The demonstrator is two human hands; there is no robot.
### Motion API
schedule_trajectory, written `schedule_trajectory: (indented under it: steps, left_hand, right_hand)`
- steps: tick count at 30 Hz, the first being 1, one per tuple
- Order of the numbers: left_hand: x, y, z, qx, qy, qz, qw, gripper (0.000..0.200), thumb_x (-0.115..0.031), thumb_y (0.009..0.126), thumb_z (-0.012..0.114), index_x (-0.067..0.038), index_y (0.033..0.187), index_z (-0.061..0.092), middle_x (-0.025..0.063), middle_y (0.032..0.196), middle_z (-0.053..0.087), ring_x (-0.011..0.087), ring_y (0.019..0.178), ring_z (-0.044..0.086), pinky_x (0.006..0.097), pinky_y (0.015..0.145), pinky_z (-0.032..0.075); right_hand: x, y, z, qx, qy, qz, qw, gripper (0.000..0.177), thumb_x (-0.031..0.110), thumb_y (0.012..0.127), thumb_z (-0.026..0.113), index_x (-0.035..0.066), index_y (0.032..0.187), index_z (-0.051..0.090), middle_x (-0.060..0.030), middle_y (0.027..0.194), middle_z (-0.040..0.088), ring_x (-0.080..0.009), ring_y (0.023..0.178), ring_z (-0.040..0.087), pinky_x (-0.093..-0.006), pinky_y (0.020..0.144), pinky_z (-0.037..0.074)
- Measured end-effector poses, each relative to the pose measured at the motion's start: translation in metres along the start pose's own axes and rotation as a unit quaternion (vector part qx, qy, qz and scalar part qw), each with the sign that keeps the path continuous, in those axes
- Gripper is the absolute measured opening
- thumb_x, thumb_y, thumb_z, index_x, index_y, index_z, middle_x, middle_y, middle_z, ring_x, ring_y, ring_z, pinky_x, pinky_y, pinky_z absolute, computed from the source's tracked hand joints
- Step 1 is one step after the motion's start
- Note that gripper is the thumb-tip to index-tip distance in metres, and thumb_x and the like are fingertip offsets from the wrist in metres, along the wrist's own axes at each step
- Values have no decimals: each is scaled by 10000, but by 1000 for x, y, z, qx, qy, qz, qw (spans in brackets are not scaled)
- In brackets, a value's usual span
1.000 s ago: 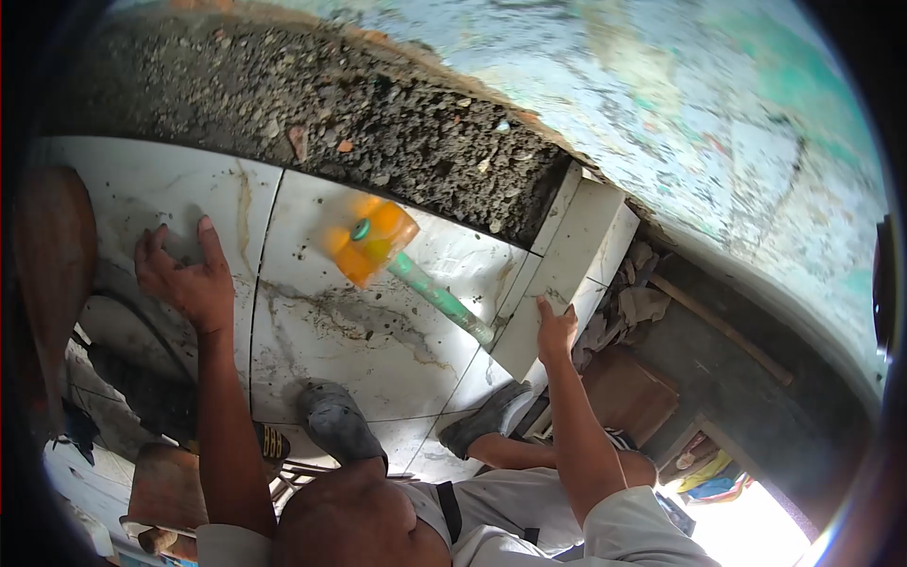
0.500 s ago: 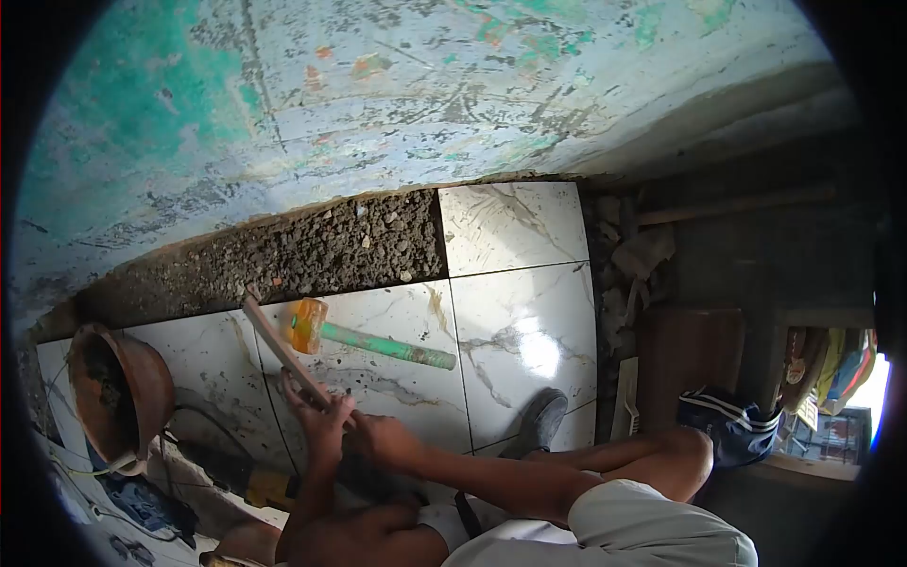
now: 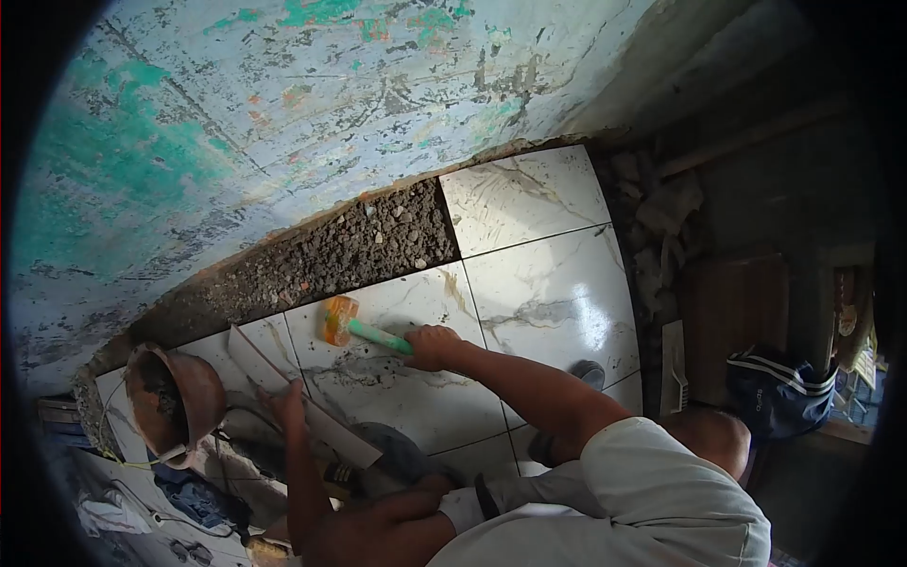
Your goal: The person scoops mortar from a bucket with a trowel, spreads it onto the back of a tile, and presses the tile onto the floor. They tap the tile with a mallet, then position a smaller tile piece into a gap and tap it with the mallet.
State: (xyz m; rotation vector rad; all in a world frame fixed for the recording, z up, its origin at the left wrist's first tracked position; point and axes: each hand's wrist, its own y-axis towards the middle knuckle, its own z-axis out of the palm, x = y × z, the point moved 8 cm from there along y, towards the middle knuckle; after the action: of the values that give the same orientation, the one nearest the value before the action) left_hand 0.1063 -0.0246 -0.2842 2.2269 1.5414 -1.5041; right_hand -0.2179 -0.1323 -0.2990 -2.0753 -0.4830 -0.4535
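Observation:
My right hand (image 3: pixel 433 347) is wrapped round the green handle of a mallet (image 3: pixel 380 336), whose orange head rests on or just above the white marbled tiles (image 3: pixel 406 402). My left hand (image 3: pixel 283 404) grips a long, narrow tile strip (image 3: pixel 326 430) by its edge, and the strip slants across the floor tiles toward my legs. Beyond the mallet, a stretch of rough, dark soil (image 3: pixel 364 244) lies between the laid tiles and the wall.
A bucket (image 3: pixel 203 397) with dark residue stands at the left, near cables and cloth. The painted wall (image 3: pixel 312 104) runs along the far side. Rubble (image 3: pixel 666 213), a brown board (image 3: pixel 732 307) and a dark blue bag (image 3: pixel 779 397) are at the right.
My right hand has left the strip and moved right onto the mallet's handle. My left hand has kept the strip, which now shows its broad face. The view has shifted and turned.

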Motion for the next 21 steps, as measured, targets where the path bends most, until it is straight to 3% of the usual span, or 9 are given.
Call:
schedule_trajectory:
  steps: [2, 4, 5, 6, 7, 8, 12, 15, 21]
  left_hand:
    - [-11, 1, 3, -7, 32, 13, 999, 1031, -207, 713, 766, -20, 1506, 133, 268, 1445, 331, 364, 1301, 404, 427, 1081, 356]
    - [-8, 16, 5, -16, 81, 19, 996, 1069, -228, 691, 781, -13, 1505, 122, 286, 1454, 315, 394, 1319, 392, 459, 1093, 356]
    - [18, 46, 6, -44, 144, 62, 987, 1081, -253, 690, 778, -12, 1505, 110, 295, 1449, 320, 408, 1307, 406, 460, 1087, 363]
    - [30, 59, 3, -73, 208, 101, 970, 1094, -277, 690, 776, -10, 1506, 98, 304, 1443, 325, 422, 1294, 420, 461, 1082, 370]
    - [27, 58, 2, -74, 213, 97, 969, 1094, -277, 690, 776, -10, 1506, 98, 304, 1443, 325, 422, 1294, 420, 461, 1082, 370]
    - [24, 58, 7, -80, 276, 62, 956, 1090, -309, 701, 763, -10, 1505, 89, 316, 1431, 338, 445, 1283, 426, 474, 1073, 375]
    - [-9, 41, 17, -18, 386, -13, 922, 1062, -471, 756, 690, -27, 1502, 78, 356, 1360, 398, 497, 1240, 442, 550, 1022, 387]
    - [-20, 44, 17, -33, 430, 22, 902, 1066, -495, 749, 683, -19, 1502, 98, 369, 1299, 469, 486, 1196, 494, 513, 1023, 397]
    - [-12, 86, 3, -9, 460, 54, 886, 1089, -506, 779, 680, -35, 1507, 22, 370, 1356, 397, 496, 1227, 446, 524, 1022, 387]
  right_hand:
    - [-6, -10, -11, 1, 51, -65, 997, 377, 318, 869, 590, 0, 1068, 620, -180, 943, 663, -269, 883, 679, -471, 783, 545]
    - [-39, -51, -26, 127, 239, 57, 961, 304, 258, 864, 553, -24, 962, 609, -182, 842, 666, -245, 685, 688, -382, 619, 581]
    - [-54, -73, -44, 106, 210, 58, 970, 280, 223, 863, 520, -23, 983, 579, -173, 795, 661, -207, 536, 656, -309, 481, 552]
    - [-68, -102, -68, 69, 153, 79, 983, 296, 234, 856, 540, -2, 1033, 556, -189, 811, 664, -277, 625, 678, -384, 575, 571]
    - [-94, -111, -83, -104, -4, -30, 994, 335, 259, 842, 569, 15, 1069, 537, -200, 815, 667, -374, 716, 670, -460, 695, 554]
    - [-110, -142, -105, -139, 24, 11, 990, 372, 291, 832, 606, 24, 1079, 524, -213, 823, 662, -443, 805, 641, -509, 782, 509]
    - [-163, -217, -132, -203, 180, 110, 956, 440, 290, 890, 621, 17, 1195, 460, -228, 786, 631, -434, 808, 640, -491, 730, 490]
    - [-204, -215, -113, -367, 197, 92, 905, 487, 265, 898, 609, -11, 1262, 439, -263, 852, 628, -442, 863, 633, -473, 775, 482]
    - [-202, -154, -127, -349, 330, 90, 872, 465, 241, 911, 606, -56, 1231, 444, -260, 818, 620, -405, 787, 632, -456, 729, 483]
